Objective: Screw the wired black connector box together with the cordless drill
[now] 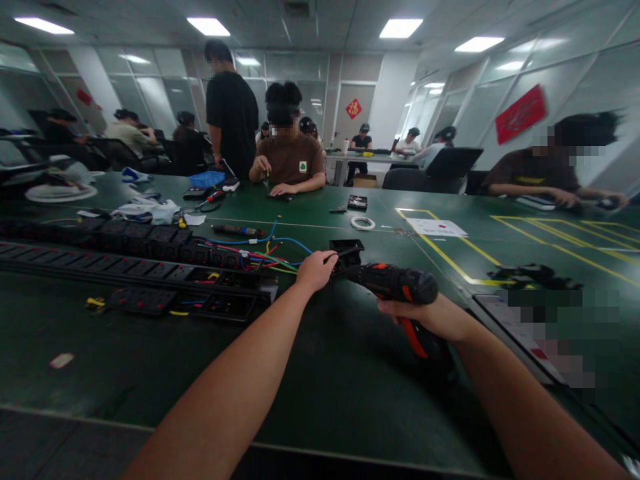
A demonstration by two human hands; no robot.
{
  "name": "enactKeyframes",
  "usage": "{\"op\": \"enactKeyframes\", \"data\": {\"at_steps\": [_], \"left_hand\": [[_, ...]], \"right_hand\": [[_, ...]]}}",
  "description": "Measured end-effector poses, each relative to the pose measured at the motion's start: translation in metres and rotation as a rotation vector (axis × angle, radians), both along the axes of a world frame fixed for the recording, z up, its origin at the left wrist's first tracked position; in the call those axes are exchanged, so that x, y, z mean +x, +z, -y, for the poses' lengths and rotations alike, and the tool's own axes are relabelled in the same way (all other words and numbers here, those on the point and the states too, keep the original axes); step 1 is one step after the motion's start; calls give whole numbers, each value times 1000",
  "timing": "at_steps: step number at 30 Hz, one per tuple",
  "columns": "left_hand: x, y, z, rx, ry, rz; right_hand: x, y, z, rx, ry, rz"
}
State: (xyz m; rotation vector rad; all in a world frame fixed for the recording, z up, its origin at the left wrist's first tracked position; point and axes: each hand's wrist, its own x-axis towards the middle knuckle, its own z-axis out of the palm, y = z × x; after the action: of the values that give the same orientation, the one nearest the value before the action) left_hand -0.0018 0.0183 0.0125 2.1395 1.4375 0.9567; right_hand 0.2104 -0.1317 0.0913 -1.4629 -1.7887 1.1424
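My right hand (425, 317) is wrapped round the grip of a black and orange cordless drill (393, 283), its nose pointing left. With my left hand (316, 270) I hold a small black open-frame plastic housing (346, 251) at its near left edge. The drill's tip meets the housing close to my left fingers; the exact contact is hidden. Blue, green, red and yellow wires (280, 250) run from the left toward the housing. Left of my forearm lie long black power strips (125, 260) with rows of sockets, and a shorter socket piece (143, 300) in front of them.
Behind the housing are a roll of white tape (363, 223), a black box (357, 202) and a paper sheet (436, 227). A pen-shaped screwdriver (237, 231) lies behind the wires. A blue bin (207, 179) is farther back. A co-worker (290, 153) sits across the green table (320, 373).
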Motion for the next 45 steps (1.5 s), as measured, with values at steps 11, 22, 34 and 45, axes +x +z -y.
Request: {"op": "enactKeyframes", "data": {"at_steps": [11,22,34,45], "left_hand": [[0,0,0,-2,-4,-1],[1,-1,0,-10,1,4],[0,0,0,0,-4,2],[1,-1,-1,5,-11,11]], "right_hand": [[3,-1,0,1,-22,52],[3,-3,0,8,-27,69],[2,0,1,4,-19,72],[-1,2,3,13,-43,65]]}}
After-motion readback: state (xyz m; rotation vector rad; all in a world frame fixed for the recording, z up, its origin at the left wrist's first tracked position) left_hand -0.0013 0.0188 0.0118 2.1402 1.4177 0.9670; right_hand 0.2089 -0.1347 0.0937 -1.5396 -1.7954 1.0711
